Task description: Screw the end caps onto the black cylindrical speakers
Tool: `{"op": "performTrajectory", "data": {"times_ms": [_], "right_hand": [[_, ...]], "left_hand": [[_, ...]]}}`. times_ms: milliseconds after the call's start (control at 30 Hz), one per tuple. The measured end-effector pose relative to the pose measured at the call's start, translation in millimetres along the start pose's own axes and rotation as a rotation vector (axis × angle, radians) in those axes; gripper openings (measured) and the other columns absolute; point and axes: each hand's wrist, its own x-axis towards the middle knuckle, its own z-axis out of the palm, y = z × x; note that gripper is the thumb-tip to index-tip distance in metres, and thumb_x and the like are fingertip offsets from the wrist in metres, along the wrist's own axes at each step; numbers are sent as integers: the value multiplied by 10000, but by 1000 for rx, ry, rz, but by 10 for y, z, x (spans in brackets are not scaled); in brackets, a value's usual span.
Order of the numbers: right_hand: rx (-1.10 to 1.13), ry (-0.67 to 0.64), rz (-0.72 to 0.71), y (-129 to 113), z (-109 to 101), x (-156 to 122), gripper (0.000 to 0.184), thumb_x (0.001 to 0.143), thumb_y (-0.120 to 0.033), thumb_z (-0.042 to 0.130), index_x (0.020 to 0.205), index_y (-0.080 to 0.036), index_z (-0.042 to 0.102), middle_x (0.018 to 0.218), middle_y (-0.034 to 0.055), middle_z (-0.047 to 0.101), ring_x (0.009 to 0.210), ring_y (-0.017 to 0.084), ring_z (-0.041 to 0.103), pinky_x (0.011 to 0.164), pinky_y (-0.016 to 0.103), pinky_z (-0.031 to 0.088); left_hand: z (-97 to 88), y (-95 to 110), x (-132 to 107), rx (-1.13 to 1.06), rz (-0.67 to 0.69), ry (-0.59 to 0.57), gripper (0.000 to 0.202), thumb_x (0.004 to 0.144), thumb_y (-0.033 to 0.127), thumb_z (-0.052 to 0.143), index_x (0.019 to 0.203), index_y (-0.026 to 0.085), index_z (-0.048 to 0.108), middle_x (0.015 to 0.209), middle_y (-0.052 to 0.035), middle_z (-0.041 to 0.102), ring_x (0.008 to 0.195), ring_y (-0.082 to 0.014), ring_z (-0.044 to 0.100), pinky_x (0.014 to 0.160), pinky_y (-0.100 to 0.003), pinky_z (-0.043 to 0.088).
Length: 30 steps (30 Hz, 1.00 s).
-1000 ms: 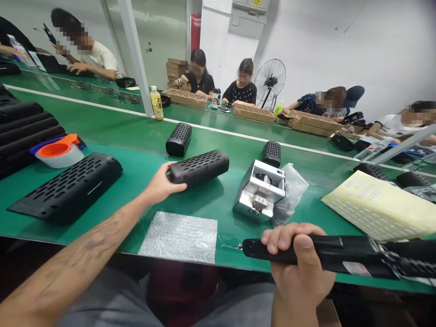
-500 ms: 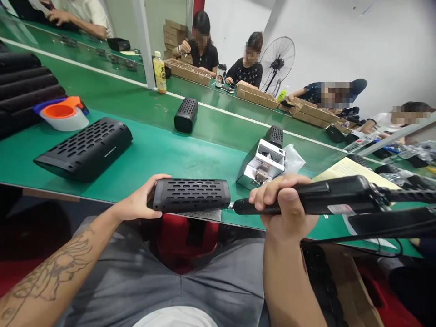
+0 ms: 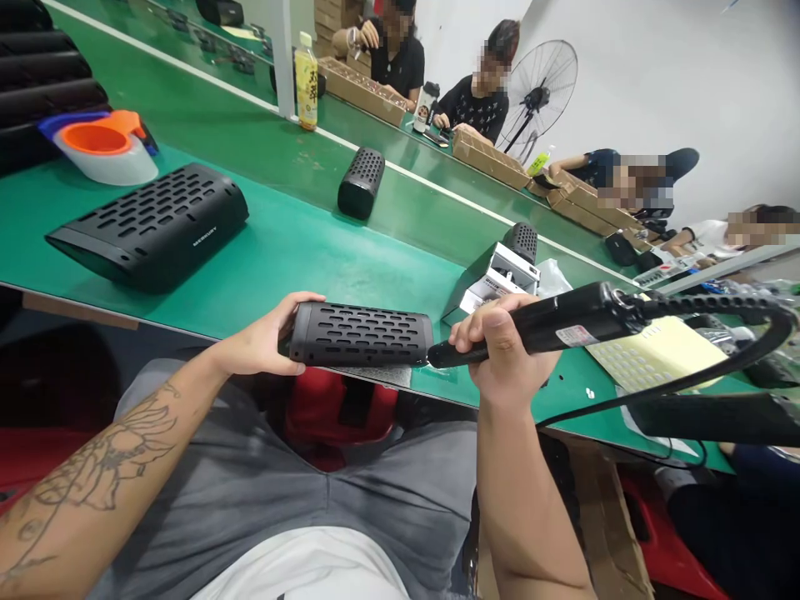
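My left hand (image 3: 266, 335) grips the left end of a black speaker housing (image 3: 362, 335) with slotted holes, which lies lengthwise at the table's front edge. In my right hand (image 3: 500, 337) is a black corded electric screwdriver (image 3: 556, 321), held almost level. Its tip meets the right end of the housing near the lower corner; the screw itself is too small to make out. Beneath the housing a grey pad (image 3: 384, 375) partly shows. A white and silver boxy device (image 3: 493, 279), perhaps a screw feeder, stands just behind my right hand.
A larger black slotted housing (image 3: 156, 225) lies at left, near an orange-rimmed tape roll (image 3: 103, 142). Another housing (image 3: 362, 183) stands farther back on the green table (image 3: 281, 250). A yellow sheet (image 3: 662, 354) lies at right beside the screwdriver cord. Several co-workers sit across the line.
The head view has shifted, so the far table sits differently. My right hand has tilted the screwdriver, its rear end now higher, with the tip still at the housing's right end.
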Motion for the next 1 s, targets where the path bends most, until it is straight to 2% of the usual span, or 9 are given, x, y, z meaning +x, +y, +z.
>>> {"op": "performTrajectory", "data": {"times_ms": [233, 433, 567, 733, 900, 1000], "right_hand": [[-32, -54, -69, 11, -18, -31, 492, 916, -527, 1092, 864, -259, 683, 607, -95, 661, 437, 130, 622, 486, 300, 609], [-12, -116, -88, -13, -24, -36, 416, 957, -473, 1061, 848, -270, 715, 608, -79, 664, 429, 140, 622, 478, 308, 585], [-61, -65, -104, -29, -19, -57, 460, 938, -553, 1071, 870, -282, 706, 615, -85, 651, 420, 144, 603, 474, 321, 573], [-99, -67, -82, -50, 3, -35, 499, 925, -594, 1069, 857, -284, 685, 589, -88, 633, 401, 148, 573, 452, 332, 564], [-34, -91, 5, -17, 26, 110, 459, 921, -510, 1085, 842, -266, 704, 599, -80, 650, 431, 140, 609, 478, 316, 601], [-15, -112, 40, 25, 36, 192, 473, 932, -511, 1073, 817, -257, 691, 585, -82, 647, 409, 128, 584, 444, 300, 578]], "left_hand": [[17, -2, 4, 10, 32, 17, 1206, 734, 461, 1084, 1771, 323, 482, 1589, -138, 764, 1415, -382, 825, 1128, -394, 719], [36, 12, 3, 25, 29, 26, 1193, 714, 393, 1047, 1763, 324, 482, 1593, -128, 757, 1388, -374, 826, 1127, -395, 717], [37, 15, 0, 22, 29, 30, 1189, 708, 385, 1042, 1762, 332, 491, 1580, -120, 749, 1371, -378, 826, 1130, -413, 717], [47, 8, -11, 39, 34, 46, 1209, 691, 405, 1074, 1759, 342, 510, 1578, -124, 760, 1354, -398, 826, 1157, -447, 708], [58, 11, -21, 70, 34, 63, 1221, 683, 427, 1088, 1762, 330, 522, 1560, -106, 765, 1377, -386, 806, 1191, -436, 695], [62, 21, -20, 71, 34, 68, 1229, 670, 459, 1092, 1754, 325, 530, 1569, -104, 757, 1400, -394, 793, 1197, -437, 695]]}}
